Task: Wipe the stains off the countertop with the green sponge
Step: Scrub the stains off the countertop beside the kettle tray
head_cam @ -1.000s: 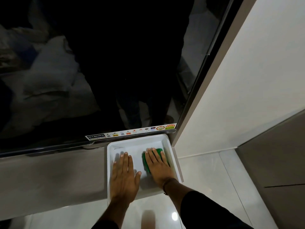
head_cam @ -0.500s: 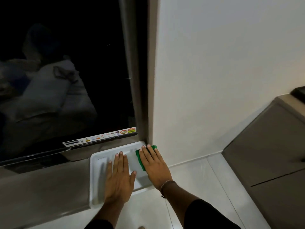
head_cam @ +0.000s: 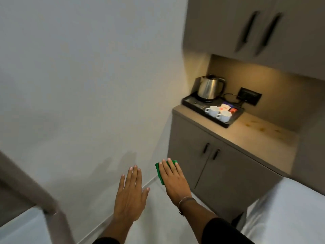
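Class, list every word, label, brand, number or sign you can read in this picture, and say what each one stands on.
No text here can be read.
Sachets on the black tray: red and blue print, too small and blurred to read.
Kettle, two white cups, wall socket, green sponge: no lettering visible.

Dim room, warm under-cabinet glow on the countertop (head_cam: 246, 132), motion blur, edges bowed by wide lens

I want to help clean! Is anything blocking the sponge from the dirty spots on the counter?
Nothing visible. The green sponge under the right hand has open air toward the brownish stains; the black tray sits left of them.
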A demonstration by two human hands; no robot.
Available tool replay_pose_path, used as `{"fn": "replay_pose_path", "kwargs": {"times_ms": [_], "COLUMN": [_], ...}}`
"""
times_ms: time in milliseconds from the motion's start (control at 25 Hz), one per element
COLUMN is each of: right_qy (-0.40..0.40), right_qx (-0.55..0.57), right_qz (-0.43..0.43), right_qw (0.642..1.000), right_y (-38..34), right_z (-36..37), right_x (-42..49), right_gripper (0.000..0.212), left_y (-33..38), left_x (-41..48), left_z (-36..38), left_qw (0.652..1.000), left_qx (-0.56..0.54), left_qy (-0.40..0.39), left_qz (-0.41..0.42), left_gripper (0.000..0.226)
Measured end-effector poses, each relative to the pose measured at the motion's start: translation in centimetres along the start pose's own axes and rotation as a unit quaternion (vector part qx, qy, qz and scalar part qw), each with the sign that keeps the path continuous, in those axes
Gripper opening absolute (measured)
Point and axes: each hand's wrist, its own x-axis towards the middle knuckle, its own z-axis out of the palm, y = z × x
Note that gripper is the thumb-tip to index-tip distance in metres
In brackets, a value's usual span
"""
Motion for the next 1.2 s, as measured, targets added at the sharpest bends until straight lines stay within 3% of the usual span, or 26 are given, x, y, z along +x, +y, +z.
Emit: {"fn": "replay_pose_path", "kwargs": {"times_ms": [280, 680, 920, 1200], "right_qy": [-0.01, -0.047, -0.119, -0.176], "right_qx": [-0.034, -0.059, -0.052, -0.013], "right_qz": [0.184, 0.418, 0.479, 0.488], "right_qw": [0.982, 0.906, 0.868, 0.855], "right_y": [19.5, 41.4, 49.1, 52.8], "right_z": [-3.3, -3.4, -1.3, 1.0], "right_x": [-5.1, -7.2, -4.6, -1.6], "right_gripper": [0.078, 0.084, 0.083, 0.079], "left_y": [15.7, 34.8, 40.1, 43.8], "left_x": [13.5, 34.6, 43.3, 47.3], "left_z": [3.3, 10.8, 15.8, 20.1], "left_qw": [0.984, 0.93, 0.904, 0.894], "left_qx": [0.016, -0.011, -0.033, -0.03], "left_qy": [-0.016, -0.055, -0.093, -0.144], "left_qz": [0.179, 0.362, 0.416, 0.423], "left_gripper": [0.081, 0.077, 0.075, 0.076]}}
